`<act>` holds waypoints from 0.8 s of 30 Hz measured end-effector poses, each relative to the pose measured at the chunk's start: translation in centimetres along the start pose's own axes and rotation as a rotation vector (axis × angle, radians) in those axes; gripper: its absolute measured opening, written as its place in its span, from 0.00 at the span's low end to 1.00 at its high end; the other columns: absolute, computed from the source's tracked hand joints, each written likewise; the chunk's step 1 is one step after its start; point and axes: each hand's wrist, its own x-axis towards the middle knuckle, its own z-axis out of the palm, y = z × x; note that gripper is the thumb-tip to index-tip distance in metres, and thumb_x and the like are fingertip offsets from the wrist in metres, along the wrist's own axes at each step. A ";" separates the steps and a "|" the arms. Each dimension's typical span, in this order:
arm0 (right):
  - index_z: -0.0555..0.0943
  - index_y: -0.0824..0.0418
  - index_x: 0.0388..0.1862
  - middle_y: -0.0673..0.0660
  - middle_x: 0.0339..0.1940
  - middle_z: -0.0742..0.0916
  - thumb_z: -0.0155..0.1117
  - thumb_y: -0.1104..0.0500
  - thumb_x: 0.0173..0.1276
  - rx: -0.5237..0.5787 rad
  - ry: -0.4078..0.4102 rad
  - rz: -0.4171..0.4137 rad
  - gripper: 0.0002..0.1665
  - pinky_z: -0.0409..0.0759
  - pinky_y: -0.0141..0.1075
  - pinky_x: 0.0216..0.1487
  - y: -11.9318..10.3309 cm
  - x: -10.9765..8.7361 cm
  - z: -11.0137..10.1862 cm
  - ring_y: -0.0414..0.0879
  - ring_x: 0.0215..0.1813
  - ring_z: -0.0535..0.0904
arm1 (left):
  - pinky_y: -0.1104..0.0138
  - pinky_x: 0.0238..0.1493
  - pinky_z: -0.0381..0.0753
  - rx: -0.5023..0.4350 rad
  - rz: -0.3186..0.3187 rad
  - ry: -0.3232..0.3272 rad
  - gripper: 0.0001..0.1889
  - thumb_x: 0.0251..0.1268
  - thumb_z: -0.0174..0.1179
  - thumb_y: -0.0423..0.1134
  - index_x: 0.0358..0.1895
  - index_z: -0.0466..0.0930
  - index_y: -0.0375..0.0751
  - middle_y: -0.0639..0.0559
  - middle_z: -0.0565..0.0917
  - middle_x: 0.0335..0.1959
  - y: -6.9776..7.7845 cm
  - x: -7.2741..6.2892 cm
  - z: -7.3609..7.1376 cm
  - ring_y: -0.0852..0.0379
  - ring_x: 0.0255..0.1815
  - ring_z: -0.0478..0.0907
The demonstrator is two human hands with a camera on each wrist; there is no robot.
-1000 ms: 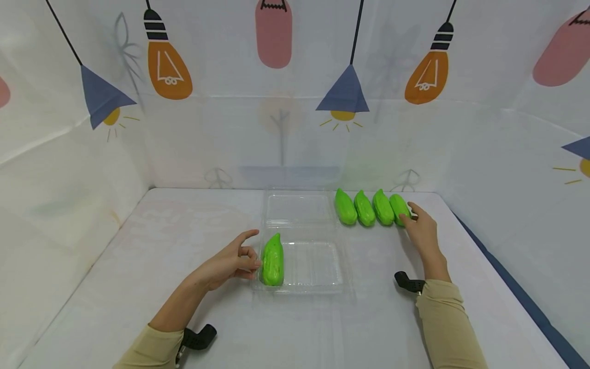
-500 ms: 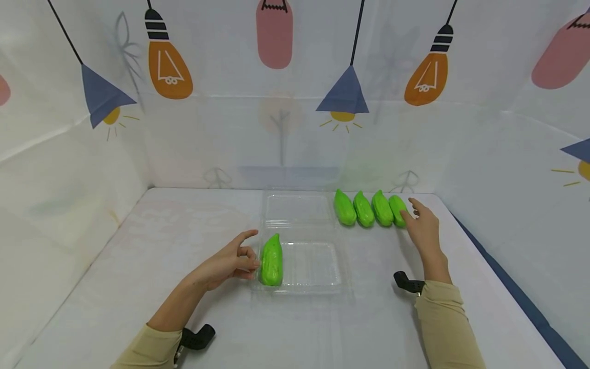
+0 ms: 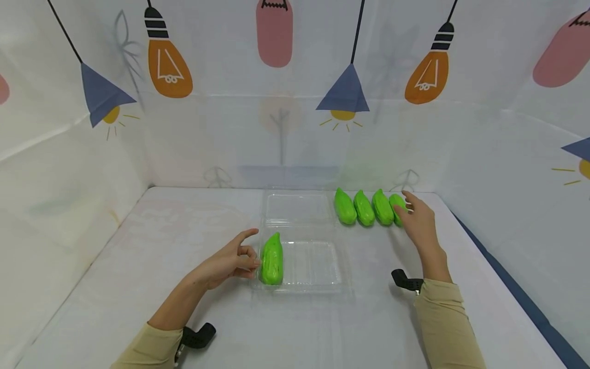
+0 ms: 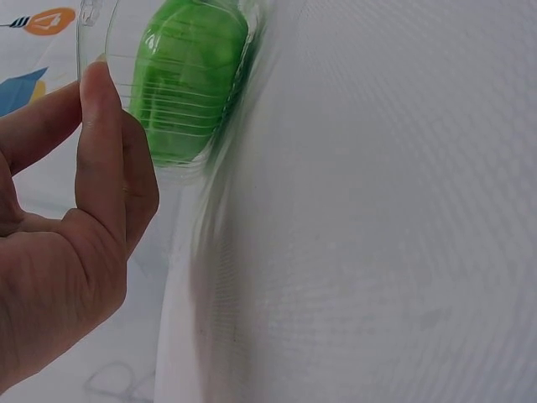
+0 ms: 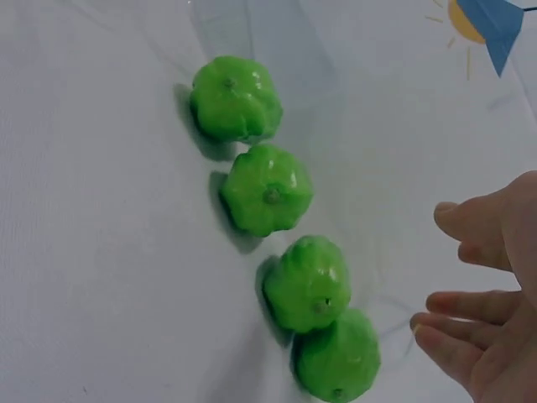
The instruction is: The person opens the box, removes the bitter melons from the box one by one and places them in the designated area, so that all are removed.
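Note:
A clear plastic clamshell box (image 3: 313, 288) lies open on the table, its lid (image 3: 299, 207) folded back. Inside its left end rests a plump, glossy green vegetable (image 3: 272, 260) with lobed sides and a pointed tip. The thumb and a finger of my left hand (image 3: 232, 264) pinch the box's left rim, as the left wrist view shows close up. At the back right, several similar green vegetables (image 3: 364, 209) lie in a row. My right hand (image 3: 420, 223) hovers with parted fingers by the rightmost vegetable (image 3: 397, 205), partly covering it in the head view and holding nothing.
The white table (image 3: 184, 215) meets a cloth wall (image 3: 286, 138) printed with lamps and bulbs along its back edge. The row of vegetables lies close to that edge, right of the box lid. A dark blue strip (image 3: 521, 297) runs beyond the right edge.
My right hand drew slightly right, then came back left and now covers more of the rightmost vegetable. My left hand keeps its place at the box rim.

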 end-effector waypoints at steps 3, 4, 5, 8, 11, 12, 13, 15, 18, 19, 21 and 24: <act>0.65 0.65 0.75 0.72 0.70 0.74 0.58 0.55 0.75 0.004 0.002 -0.035 0.33 0.75 0.59 0.64 -0.6 0.0 0.0 0.69 0.67 0.73 | 0.66 0.39 0.85 0.002 -0.001 -0.003 0.47 0.66 0.63 0.35 0.80 0.39 0.51 0.52 0.75 0.35 0.1 -0.1 0.0 0.58 0.31 0.79; 0.66 0.65 0.75 0.71 0.69 0.74 0.58 0.55 0.75 0.003 0.001 -0.047 0.33 0.76 0.59 0.64 -0.8 0.0 -0.1 0.69 0.66 0.74 | 0.66 0.39 0.85 0.001 -0.004 0.000 0.47 0.66 0.63 0.35 0.80 0.39 0.51 0.52 0.75 0.35 0.1 -0.1 0.0 0.58 0.31 0.79; 0.66 0.65 0.74 0.71 0.69 0.75 0.59 0.54 0.75 0.003 0.001 -0.058 0.33 0.76 0.58 0.64 -1.0 0.0 -0.1 0.68 0.66 0.74 | 0.66 0.40 0.85 0.000 -0.006 0.000 0.47 0.66 0.63 0.35 0.80 0.39 0.51 0.52 0.75 0.35 0.1 -0.1 0.0 0.58 0.31 0.79; 0.66 0.65 0.74 0.72 0.68 0.76 0.60 0.53 0.74 0.008 -0.011 -0.088 0.34 0.76 0.59 0.63 -1.7 -0.1 -0.2 0.68 0.65 0.75 | 0.66 0.39 0.86 -0.003 -0.009 0.003 0.47 0.66 0.63 0.35 0.80 0.40 0.52 0.52 0.75 0.35 0.1 -0.1 0.0 0.58 0.32 0.79; 0.66 0.64 0.75 0.73 0.66 0.77 0.60 0.51 0.74 0.010 -0.040 -0.091 0.35 0.78 0.60 0.60 -2.5 -0.1 -0.4 0.69 0.64 0.76 | 0.66 0.39 0.86 -0.004 -0.005 0.000 0.48 0.66 0.64 0.35 0.80 0.39 0.52 0.52 0.75 0.35 0.2 -0.1 0.0 0.58 0.32 0.79; 0.65 0.63 0.75 0.73 0.66 0.77 0.59 0.50 0.74 0.012 -0.055 -0.086 0.36 0.79 0.60 0.59 -2.7 -0.2 -0.5 0.69 0.64 0.76 | 0.66 0.39 0.86 -0.007 -0.004 0.000 0.48 0.65 0.64 0.35 0.80 0.39 0.52 0.51 0.75 0.35 0.2 -0.1 0.0 0.58 0.32 0.79; 0.65 0.62 0.76 0.73 0.66 0.76 0.59 0.48 0.75 0.014 -0.075 -0.079 0.36 0.80 0.60 0.57 -3.0 -0.2 -0.6 0.69 0.64 0.76 | 0.67 0.39 0.86 -0.008 -0.002 -0.002 0.48 0.65 0.64 0.35 0.80 0.39 0.51 0.51 0.75 0.35 0.2 -0.1 0.0 0.58 0.32 0.79; 0.64 0.61 0.76 0.73 0.67 0.76 0.58 0.47 0.75 0.018 -0.112 -0.067 0.37 0.81 0.60 0.55 -3.6 -0.3 -0.8 0.69 0.64 0.76 | 0.67 0.39 0.86 -0.009 0.002 -0.007 0.49 0.65 0.64 0.36 0.80 0.39 0.50 0.51 0.75 0.35 0.2 -0.1 0.0 0.58 0.32 0.79; 0.63 0.59 0.77 0.72 0.67 0.75 0.58 0.46 0.75 0.030 -0.165 -0.061 0.38 0.81 0.60 0.55 -4.6 -0.6 -1.0 0.68 0.64 0.76 | 0.66 0.39 0.86 -0.010 0.003 -0.011 0.49 0.65 0.64 0.35 0.80 0.39 0.50 0.51 0.74 0.35 0.2 -0.1 0.0 0.58 0.31 0.79; 0.62 0.59 0.77 0.72 0.68 0.75 0.58 0.46 0.75 0.034 -0.179 -0.062 0.38 0.81 0.60 0.55 -4.9 -0.7 -1.0 0.68 0.65 0.76 | 0.66 0.39 0.86 -0.010 0.004 -0.012 0.49 0.65 0.64 0.35 0.80 0.39 0.50 0.51 0.74 0.35 0.2 -0.1 0.0 0.58 0.31 0.79; 0.62 0.58 0.78 0.71 0.68 0.75 0.58 0.46 0.75 0.040 -0.202 -0.066 0.38 0.82 0.59 0.54 -5.6 -1.0 -1.1 0.67 0.64 0.77 | 0.66 0.39 0.86 -0.011 0.004 -0.013 0.49 0.65 0.64 0.35 0.80 0.38 0.50 0.51 0.74 0.35 0.2 -0.2 0.0 0.58 0.31 0.79; 0.61 0.56 0.78 0.70 0.69 0.74 0.58 0.45 0.75 0.042 -0.243 -0.082 0.38 0.82 0.58 0.55 -6.4 -1.2 -1.0 0.66 0.65 0.77 | 0.66 0.39 0.86 -0.011 0.004 -0.012 0.49 0.65 0.64 0.35 0.80 0.38 0.50 0.51 0.74 0.35 0.3 -0.2 0.0 0.58 0.31 0.79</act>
